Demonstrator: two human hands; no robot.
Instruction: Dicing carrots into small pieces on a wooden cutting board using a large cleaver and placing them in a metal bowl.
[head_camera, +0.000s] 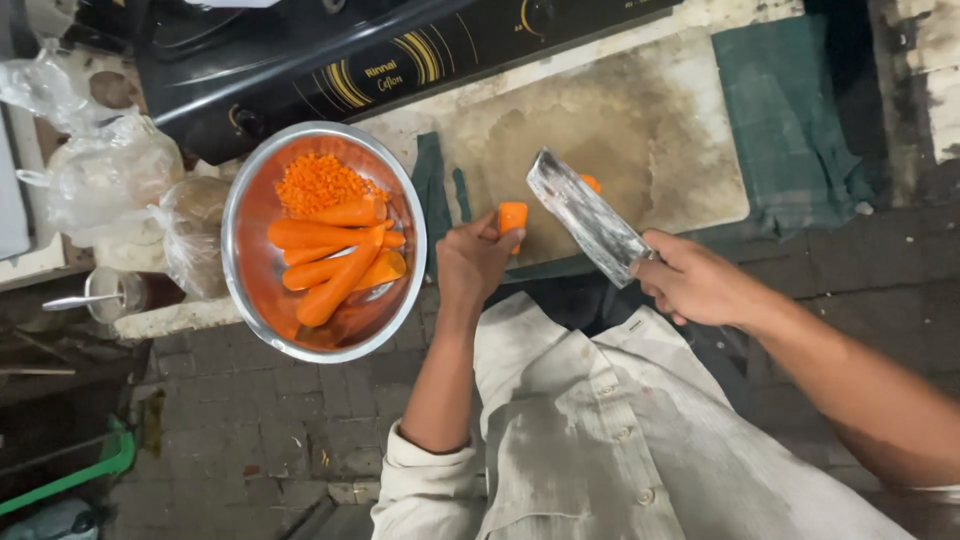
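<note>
Steel cleaver (585, 215) beside carrot piece (512, 218)

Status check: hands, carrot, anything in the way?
Left hand grips carrot piece on board. Right hand holds cleaver raised beside it. Bowl of carrots left, clear.

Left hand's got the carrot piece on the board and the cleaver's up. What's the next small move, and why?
Probably bring the cleaver down beside the carrot piece. The left hand pins it on the cutting board, the right hand holds the blade tilted just above, and the steel bowl already holds diced carrot.
</note>
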